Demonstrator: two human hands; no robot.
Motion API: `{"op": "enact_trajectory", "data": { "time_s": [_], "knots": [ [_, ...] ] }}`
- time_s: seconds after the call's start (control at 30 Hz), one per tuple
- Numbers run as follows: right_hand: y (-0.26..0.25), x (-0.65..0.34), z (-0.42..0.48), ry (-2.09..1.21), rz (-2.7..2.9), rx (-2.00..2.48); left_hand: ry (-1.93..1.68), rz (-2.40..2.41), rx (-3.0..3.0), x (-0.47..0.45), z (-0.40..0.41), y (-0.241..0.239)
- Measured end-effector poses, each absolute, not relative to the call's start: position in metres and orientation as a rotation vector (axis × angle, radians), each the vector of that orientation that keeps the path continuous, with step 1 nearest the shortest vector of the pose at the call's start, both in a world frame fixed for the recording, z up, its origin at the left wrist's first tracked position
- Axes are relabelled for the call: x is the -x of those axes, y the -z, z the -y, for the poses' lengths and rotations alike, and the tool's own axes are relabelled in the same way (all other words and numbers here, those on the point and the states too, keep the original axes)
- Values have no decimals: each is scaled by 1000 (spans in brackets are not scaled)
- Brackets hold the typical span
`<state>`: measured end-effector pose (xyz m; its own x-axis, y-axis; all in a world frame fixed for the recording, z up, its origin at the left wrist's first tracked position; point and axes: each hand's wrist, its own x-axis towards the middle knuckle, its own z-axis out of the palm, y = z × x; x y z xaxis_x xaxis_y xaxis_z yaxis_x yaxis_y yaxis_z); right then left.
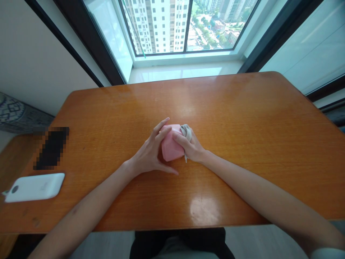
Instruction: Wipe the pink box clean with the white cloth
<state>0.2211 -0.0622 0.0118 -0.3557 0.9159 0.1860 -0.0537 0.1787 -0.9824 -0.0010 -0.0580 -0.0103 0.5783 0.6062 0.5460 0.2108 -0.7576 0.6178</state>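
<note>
Glossy orange-brown wooden counter (242, 136) spanning view under tall window. Both hands meeting at counter middle. Left hand (151, 153) curling fingers over small pink rounded box (170, 147), thumb resting on counter. Right hand (192, 146) gripping box's right side, pressing crumpled grey-white cloth (187, 131) against it. White flat power bank (35, 187) lying near left edge, well apart.

A small pink box (170, 148) rests mid-table, a grey cloth (187, 132) touching its far side.
</note>
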Motion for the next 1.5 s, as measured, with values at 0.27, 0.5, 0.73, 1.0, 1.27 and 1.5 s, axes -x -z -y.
{"op": "enact_trajectory", "data": {
  "time_s": [0.27, 0.5, 0.73, 1.0, 1.27, 1.5],
  "knots": [
    [-10, -220, 61, -1261, 1560, 917, -1080, -758, -2300, -3, 63, -3],
    [-14, -220, 63, -1177, 1672, 869, -925, -950, -2033, -2, 66, -5],
    [-11, -219, 61, -1264, 1603, 935, -1040, -695, -2174, -1, 60, 7],
    [-13, -219, 60, -1288, 1552, 950, -1053, -617, -2326, -4, 63, 1],
    [-14, -220, 63, -1233, 1628, 840, -1074, -858, -2077, -7, 65, -8],
    [-17, -221, 66, -1238, 1663, 860, -966, -830, -1737, -9, 66, 2]
  ]
}}
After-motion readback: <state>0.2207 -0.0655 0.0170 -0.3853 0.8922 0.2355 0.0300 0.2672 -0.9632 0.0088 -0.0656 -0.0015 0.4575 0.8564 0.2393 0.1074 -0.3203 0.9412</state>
